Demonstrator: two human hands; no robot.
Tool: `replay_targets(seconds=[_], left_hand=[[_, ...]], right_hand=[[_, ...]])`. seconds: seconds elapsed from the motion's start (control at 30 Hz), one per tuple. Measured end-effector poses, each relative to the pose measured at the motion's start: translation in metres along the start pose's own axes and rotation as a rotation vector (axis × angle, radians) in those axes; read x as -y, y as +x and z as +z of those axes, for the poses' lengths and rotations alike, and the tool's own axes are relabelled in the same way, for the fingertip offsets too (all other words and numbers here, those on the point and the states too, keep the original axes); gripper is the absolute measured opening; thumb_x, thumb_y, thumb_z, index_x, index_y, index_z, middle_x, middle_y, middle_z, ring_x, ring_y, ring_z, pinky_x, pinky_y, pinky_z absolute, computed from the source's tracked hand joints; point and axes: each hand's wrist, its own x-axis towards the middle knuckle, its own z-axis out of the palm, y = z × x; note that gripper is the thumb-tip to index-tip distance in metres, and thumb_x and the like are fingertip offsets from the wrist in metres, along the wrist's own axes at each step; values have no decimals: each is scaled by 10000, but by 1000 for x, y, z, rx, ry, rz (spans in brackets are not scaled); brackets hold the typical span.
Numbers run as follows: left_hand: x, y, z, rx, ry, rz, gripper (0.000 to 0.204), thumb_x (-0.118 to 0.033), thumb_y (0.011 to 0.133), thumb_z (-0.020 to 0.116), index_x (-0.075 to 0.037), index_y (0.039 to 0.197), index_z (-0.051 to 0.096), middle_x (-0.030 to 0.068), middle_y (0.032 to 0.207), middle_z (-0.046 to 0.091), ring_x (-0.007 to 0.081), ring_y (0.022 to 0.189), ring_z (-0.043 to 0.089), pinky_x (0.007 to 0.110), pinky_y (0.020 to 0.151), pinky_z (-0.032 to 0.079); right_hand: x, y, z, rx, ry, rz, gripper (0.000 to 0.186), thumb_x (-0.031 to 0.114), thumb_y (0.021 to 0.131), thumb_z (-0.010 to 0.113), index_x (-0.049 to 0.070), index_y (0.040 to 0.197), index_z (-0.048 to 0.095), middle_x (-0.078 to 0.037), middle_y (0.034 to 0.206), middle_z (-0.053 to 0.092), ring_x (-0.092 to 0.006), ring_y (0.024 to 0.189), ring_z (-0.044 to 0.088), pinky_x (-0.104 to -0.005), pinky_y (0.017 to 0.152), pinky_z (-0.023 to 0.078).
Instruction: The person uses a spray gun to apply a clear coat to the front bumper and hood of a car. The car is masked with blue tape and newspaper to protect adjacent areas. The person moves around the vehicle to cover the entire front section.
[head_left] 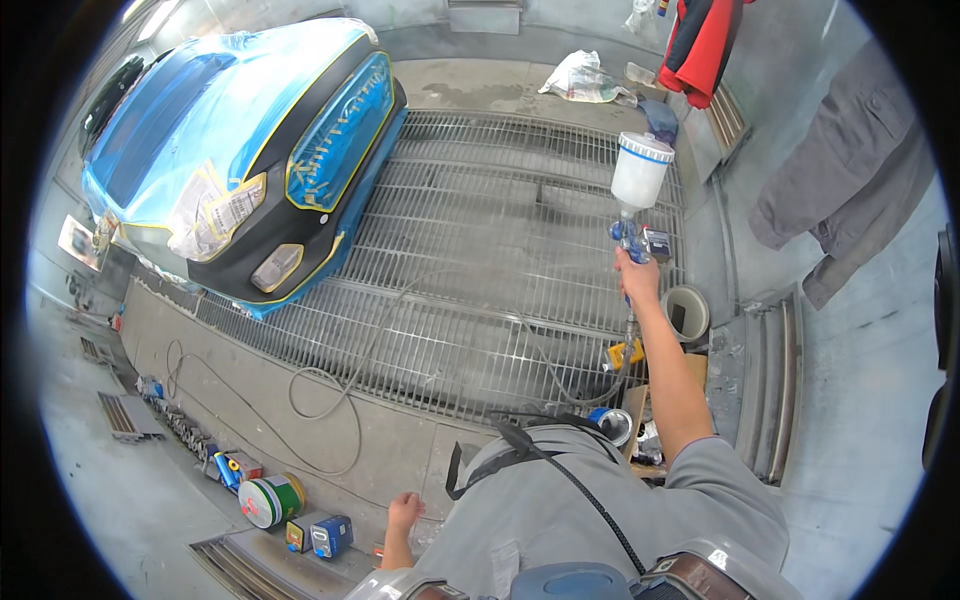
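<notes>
My right hand (637, 276), arm stretched forward, is wrapped around the handle of a spray gun (629, 238) with blue and metal parts. A white paint cup (641, 172) with a blue-rimmed lid stands upright on top of the gun. A hose runs down from below its handle. My left hand (404, 513) hangs low beside my body, its fingers loosely bent and nothing visible in it. Ahead on the left is a car (240, 130) masked in blue film, paper and yellow tape, its dark bumper (225, 272) exposed. The gun is well apart from the car.
Metal grating (470, 250) covers the middle floor, with a thin hose (330, 375) looped across it and the concrete. A grey bucket (685, 312) and open can (612, 427) stand at my right. Cans, including a green tin (270, 500), line the left. Grey clothing (840, 170) hangs right.
</notes>
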Motion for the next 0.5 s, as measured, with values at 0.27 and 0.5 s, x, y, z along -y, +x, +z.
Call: replay_targets(seconds=[0.27, 0.5], left_hand=[[-14, 2, 19, -1, -4, -12, 301, -249, 1034, 640, 1, 1178, 725, 101, 873, 781, 168, 684, 733, 315, 563, 552], [-37, 1, 51, -52, 58, 74, 330, -256, 1018, 662, 12, 1197, 732, 113, 908, 796, 190, 756, 762, 332, 681, 603]], right_hand=[[-4, 25, -11, 39, 113, 44, 260, 277, 959, 791, 58, 1068, 704, -39, 734, 670, -138, 505, 572, -338, 452, 435], [10, 49, -8, 97, 197, 109, 268, 281, 980, 771, 53, 1070, 664, -39, 755, 658, -113, 485, 546, -305, 407, 400]])
